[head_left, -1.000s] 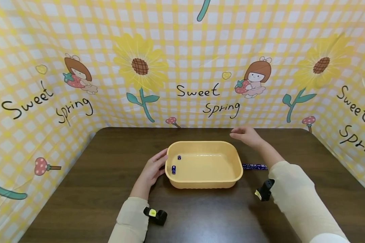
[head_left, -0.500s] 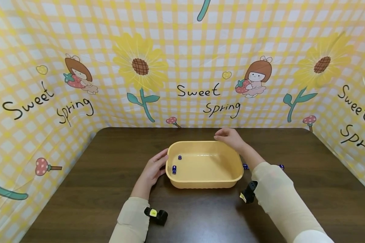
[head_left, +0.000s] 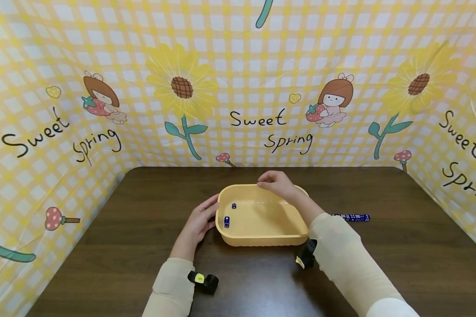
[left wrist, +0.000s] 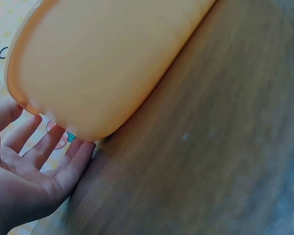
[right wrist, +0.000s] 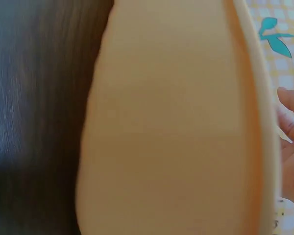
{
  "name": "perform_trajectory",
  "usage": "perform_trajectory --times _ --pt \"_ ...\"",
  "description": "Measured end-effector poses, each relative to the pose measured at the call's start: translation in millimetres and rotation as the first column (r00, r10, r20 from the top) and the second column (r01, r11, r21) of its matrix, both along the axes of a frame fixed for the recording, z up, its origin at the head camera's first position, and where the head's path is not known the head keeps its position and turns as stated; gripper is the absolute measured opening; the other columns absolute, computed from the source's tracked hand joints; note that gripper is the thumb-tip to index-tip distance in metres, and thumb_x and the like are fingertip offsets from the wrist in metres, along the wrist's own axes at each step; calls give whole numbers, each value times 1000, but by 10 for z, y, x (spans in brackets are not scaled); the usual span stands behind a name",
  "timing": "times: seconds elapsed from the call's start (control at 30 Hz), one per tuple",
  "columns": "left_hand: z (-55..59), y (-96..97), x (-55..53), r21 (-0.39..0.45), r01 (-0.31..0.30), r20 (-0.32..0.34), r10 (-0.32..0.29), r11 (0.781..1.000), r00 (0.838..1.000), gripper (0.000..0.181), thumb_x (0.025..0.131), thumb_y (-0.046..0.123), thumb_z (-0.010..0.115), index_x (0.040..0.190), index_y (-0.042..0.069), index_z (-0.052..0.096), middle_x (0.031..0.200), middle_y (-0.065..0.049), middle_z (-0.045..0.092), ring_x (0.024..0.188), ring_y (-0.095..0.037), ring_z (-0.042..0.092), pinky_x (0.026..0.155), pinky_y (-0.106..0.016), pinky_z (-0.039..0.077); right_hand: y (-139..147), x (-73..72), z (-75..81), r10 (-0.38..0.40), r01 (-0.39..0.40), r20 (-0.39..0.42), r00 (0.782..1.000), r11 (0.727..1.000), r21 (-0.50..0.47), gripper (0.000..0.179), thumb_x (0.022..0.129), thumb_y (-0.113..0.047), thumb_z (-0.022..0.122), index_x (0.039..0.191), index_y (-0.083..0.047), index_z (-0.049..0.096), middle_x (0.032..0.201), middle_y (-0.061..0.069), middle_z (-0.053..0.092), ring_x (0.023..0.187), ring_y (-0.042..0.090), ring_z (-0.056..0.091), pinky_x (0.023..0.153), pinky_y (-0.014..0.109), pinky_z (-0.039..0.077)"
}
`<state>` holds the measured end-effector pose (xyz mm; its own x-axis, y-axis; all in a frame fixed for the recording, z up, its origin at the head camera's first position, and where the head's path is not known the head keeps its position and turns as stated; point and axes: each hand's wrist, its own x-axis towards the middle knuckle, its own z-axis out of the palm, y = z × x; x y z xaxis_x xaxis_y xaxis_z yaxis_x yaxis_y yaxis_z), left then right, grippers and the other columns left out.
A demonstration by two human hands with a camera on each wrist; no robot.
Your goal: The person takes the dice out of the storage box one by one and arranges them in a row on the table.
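Observation:
A yellow plastic basin [head_left: 262, 241] sits on the table, and several blue dice [head_left: 227, 222] with white pips lie at the left of its floor. My left hand [head_left: 200, 220] rests its extended fingertips against the basin's left end; in the left wrist view those fingers [left wrist: 81, 159] touch the wall under the rim. My right hand [head_left: 278, 184] hovers over the basin's far rim, fingers bent and thumb near the fingertips. I cannot tell if something small is between them. In the right wrist view only part of that hand [right wrist: 291, 137] shows beyond the basin's rim.
A row of blue dice [head_left: 355, 217] lies on the dark wooden table [head_left: 103, 264] to the right of the basin, partly hidden by the right sleeve. A checked cloth [head_left: 254, 66] with printed flowers hangs around the back and sides. Each forearm carries a black wrist camera [head_left: 204, 281].
My right hand has moved left, from beyond the basin's far right corner to above the middle of its far rim. The left hand, the basin and the dice inside stay put.

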<state>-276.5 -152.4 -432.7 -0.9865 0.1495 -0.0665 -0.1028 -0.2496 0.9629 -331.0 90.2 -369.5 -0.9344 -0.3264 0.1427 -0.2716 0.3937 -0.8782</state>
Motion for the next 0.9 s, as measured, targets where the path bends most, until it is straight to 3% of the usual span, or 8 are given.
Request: perform_trajectory --times 0.27,0.5,0.9 --pt "6 23 -31 -25 -37 82 39 999 996 44 86 17 53 128 9 42 125 -14 43 104 -24 46 79 -38 40 -276 59 -98 37 -36 52 998 999 -34 18 81 -6 59 93 7 58 80 6 59 75 15 52 67 28 42" --pt "22 23 -25 -25 -43 85 45 999 995 43 87 16 52 128 9 43 123 -14 45 100 -21 49 77 -37 41 -459 92 -156 84 -80 96 992 996 -46 20 81 -6 59 96 7 58 83 7 59 77 17 53 72 36 43" --pt "3 22 -39 -15 -35 71 36 999 997 44 86 16 53 128 8 43 119 -14 48 98 -22 50 77 -38 41 -665 123 -298 154 -157 84 984 987 19 18 77 -9 64 90 3 62 78 3 59 72 12 52 65 24 42"
